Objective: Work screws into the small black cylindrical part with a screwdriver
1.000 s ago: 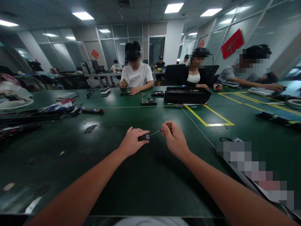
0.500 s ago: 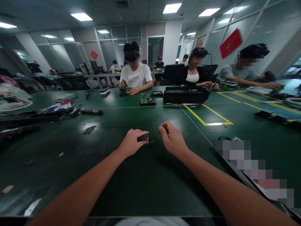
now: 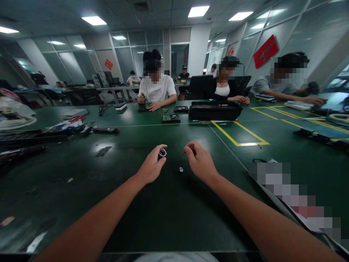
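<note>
Above the green table (image 3: 152,225), my left hand (image 3: 150,164) grips a short black tube (image 3: 162,153) between thumb and fingers, its round, silver-rimmed open end facing up and toward me. My right hand (image 3: 200,160) is closed around a small screwdriver (image 3: 184,151); its thin shaft points left and down, apart from the tube. Most of the handle is hidden by the fingers. On the table between my hands, nearer the right one, lies a small black and silver piece (image 3: 181,170).
A black tray (image 3: 215,111) and a circuit board (image 3: 171,118) lie ahead, with seated people beyond. At left are a dark pen-like tool (image 3: 105,130) and cables (image 3: 67,123). Yellow tape (image 3: 253,144) marks the table; a blurred sheet (image 3: 294,196) is at right.
My left hand has moved slightly left and tilted the tube's open end toward me. The small piece now lies apart on the table, a little lower and to the right. My right hand is nearly unmoved.
</note>
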{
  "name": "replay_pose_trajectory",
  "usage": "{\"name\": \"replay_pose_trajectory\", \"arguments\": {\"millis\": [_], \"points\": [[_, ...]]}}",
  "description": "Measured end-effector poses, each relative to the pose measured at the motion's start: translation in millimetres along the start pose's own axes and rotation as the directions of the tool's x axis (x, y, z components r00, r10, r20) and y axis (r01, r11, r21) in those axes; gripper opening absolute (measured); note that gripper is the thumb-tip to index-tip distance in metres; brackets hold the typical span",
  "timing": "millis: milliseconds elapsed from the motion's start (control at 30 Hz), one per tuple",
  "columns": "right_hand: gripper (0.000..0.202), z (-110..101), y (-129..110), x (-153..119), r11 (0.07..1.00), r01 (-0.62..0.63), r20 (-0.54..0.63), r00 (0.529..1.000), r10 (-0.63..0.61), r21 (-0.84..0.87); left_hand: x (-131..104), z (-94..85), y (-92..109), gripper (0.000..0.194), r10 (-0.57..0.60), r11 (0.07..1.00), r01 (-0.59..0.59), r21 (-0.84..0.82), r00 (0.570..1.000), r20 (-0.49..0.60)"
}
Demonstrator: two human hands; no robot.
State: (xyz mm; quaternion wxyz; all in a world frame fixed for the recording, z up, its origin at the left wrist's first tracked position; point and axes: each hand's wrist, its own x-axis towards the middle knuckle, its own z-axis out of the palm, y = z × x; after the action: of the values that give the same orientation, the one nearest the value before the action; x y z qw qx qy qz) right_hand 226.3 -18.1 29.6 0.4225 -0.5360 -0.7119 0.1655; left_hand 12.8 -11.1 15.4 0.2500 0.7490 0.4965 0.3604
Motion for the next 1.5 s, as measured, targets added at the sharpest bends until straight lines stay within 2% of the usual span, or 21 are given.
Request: {"name": "replay_pose_trajectory", "arguments": {"millis": [67,133,200,267,367,500,600,700,967,1233,1400,1500], "points": [[0.019,0,0,0,1.000,-0.005,-0.009,1.000,0.005,-0.002,-3,0.5,7,0.038,-0.005,0.998,0.001,0.070,0.998,0.061],[0.019,1,1,1,1.000,-0.005,-0.008,1.000,0.005,-0.004,-4,3.2,14,0.035,-0.023,0.986,-0.008,0.169,0.984,0.178],[0.019,2,2,1,1.000,0.003,-0.007,1.000,-0.003,-0.004,-5,8.4,20,0.033,-0.033,0.962,-0.048,0.270,0.956,0.290],[0.019,3,3,1,1.000,0.012,-0.011,1.000,-0.012,0.000,-4,14.9,23,0.031,-0.012,0.935,-0.109,0.337,0.941,0.338],[0.019,4,4,1,1.000,0.012,-0.007,1.000,-0.012,0.009,0,24.6,24,0.036,0.020,0.907,-0.154,0.393,0.946,0.324],[0.019,3,2,1,1.000,0.006,-0.005,1.000,-0.006,0.007,4,33.6,22,0.047,-0.048,0.887,-0.113,0.448,0.942,0.333],[0.020,3,1,0,1.000,0.006,0.004,1.000,-0.006,0.017,6,36.4,20,0.037,-0.069,0.893,-0.095,0.440,0.937,0.342],[0.021,3,1,0,1.000,0.006,0.014,1.000,-0.007,0.024,7,35.2,21,0.028,-0.087,0.902,-0.076,0.424,0.932,0.352],[0.019,4,2,1,1.000,0.000,0.021,1.000,0.000,0.026,4,25.7,20,0.021,-0.068,0.912,-0.075,0.403,0.942,0.329],[0.017,3,-2,1,1.000,-0.013,0.031,0.999,0.012,0.020,6,19.3,13,0.037,-0.053,0.930,-0.089,0.355,0.926,0.373],[0.017,1,-4,0,1.000,-0.012,0.036,0.999,0.012,0.010,7,18.3,14,0.027,-0.078,0.932,-0.072,0.355,0.917,0.391],[0.017,2,-3,1,1.000,-0.003,0.034,0.999,0.002,0.018,6,20.3,14,0.033,-0.070,0.927,-0.071,0.368,0.932,0.356]]}}
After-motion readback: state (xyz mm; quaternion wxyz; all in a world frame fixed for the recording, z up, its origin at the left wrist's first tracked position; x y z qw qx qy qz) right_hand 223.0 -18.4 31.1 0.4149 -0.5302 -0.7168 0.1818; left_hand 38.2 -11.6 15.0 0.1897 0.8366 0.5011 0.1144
